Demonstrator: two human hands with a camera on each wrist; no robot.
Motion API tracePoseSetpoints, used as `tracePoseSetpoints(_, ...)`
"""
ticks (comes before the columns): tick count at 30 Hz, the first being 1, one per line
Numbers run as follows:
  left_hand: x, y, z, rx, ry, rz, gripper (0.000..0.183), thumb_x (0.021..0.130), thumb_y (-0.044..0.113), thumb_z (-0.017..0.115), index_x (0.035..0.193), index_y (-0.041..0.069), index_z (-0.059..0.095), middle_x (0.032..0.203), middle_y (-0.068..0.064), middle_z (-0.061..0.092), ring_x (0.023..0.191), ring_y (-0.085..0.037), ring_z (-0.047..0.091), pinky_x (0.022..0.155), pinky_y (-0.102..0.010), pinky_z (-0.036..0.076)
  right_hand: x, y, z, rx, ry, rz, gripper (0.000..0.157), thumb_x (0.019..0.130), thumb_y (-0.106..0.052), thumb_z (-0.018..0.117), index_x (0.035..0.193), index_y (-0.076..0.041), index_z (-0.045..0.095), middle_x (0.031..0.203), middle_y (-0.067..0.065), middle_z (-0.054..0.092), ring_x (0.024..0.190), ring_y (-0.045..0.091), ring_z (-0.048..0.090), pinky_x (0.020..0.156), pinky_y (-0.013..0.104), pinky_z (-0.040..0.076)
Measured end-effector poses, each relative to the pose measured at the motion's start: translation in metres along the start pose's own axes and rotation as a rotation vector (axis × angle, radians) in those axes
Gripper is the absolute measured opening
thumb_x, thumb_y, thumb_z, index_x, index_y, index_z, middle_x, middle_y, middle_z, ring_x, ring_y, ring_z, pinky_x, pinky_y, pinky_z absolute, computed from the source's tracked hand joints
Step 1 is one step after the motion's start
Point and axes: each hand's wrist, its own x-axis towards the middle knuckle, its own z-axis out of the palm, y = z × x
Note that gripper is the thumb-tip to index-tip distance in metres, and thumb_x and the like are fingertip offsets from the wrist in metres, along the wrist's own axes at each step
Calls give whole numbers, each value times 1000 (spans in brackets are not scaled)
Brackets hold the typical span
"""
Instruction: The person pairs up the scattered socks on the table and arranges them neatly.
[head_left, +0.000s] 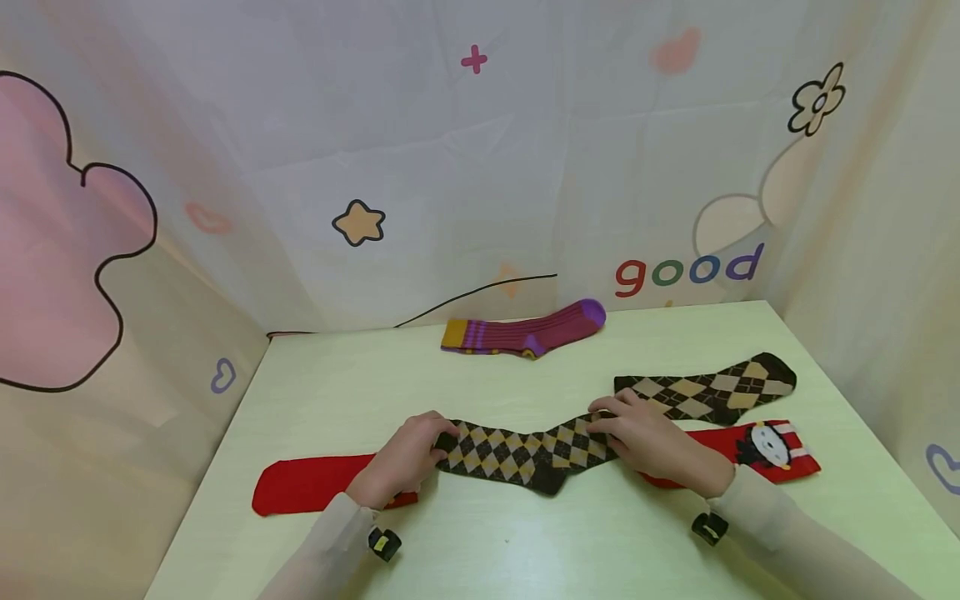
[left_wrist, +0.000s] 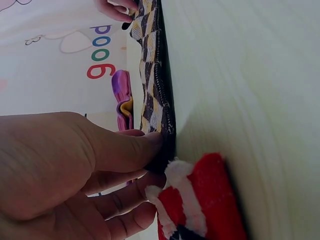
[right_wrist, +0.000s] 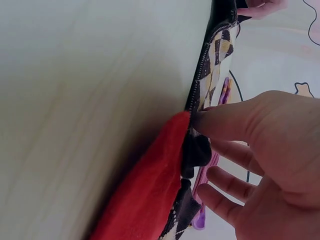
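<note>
A dark argyle sock [head_left: 495, 454] with tan and yellow diamonds stretches between my two hands, its heel toward me. My left hand [head_left: 405, 454] pinches its dark cuff, thumb on top, as the left wrist view shows. At the toe end, my right hand [head_left: 648, 437] pinches the fabric between thumb and fingers. Under my left wrist lies a red sock [head_left: 307, 483], partly hidden. Another red sock [head_left: 750, 450] with a cartoon figure and striped cuff passes beneath my right hand. Just behind that hand is a second argyle sock [head_left: 705, 396], laid flat.
Farther back on the pale table [head_left: 510, 550] lies a purple-and-maroon sock [head_left: 517, 335] with a mustard cuff. A printed curtain [head_left: 420, 125] hangs along the table's back edge and both sides.
</note>
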Motion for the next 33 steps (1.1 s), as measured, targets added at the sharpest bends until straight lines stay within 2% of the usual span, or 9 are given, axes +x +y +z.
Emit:
tracePoseSetpoints(4,-1,0,1,21,20,-5,31,88,-3,78,118,5,73,125,-10,63,112,-27,62,99,-42,54,0,-2,2,-1,10,0,32,85,4,78,114,-8,79,121,11,66,100,29,55,81,41,51)
tracePoseSetpoints(9,-3,2,4,65,72,-10,30,88,-1,79,116,7,73,129,-8,51,104,-22,63,95,-35,56,0,-4,3,-12,16,8,32,85,5,78,115,-7,79,120,11,66,99,28,53,80,39,50)
tracePoseSetpoints(13,-3,4,5,72,107,0,30,87,-2,80,114,6,73,125,-7,47,98,-20,63,90,-33,58,0,-6,3,-23,16,21,32,85,5,77,115,-7,78,120,11,65,99,27,52,81,39,51)
tracePoseSetpoints(23,-1,8,5,103,48,9,26,89,-2,77,113,6,75,116,-8,64,106,-25,62,97,-41,55,0,-8,4,4,9,44,32,87,7,75,116,-6,77,120,12,66,102,29,57,85,42,55)
tracePoseSetpoints(33,-2,10,5,135,74,43,21,91,6,78,111,4,76,112,-8,67,103,-26,62,93,-41,56,-3,-10,1,8,-16,57,32,87,3,77,117,-6,76,121,11,67,103,28,59,86,42,56)
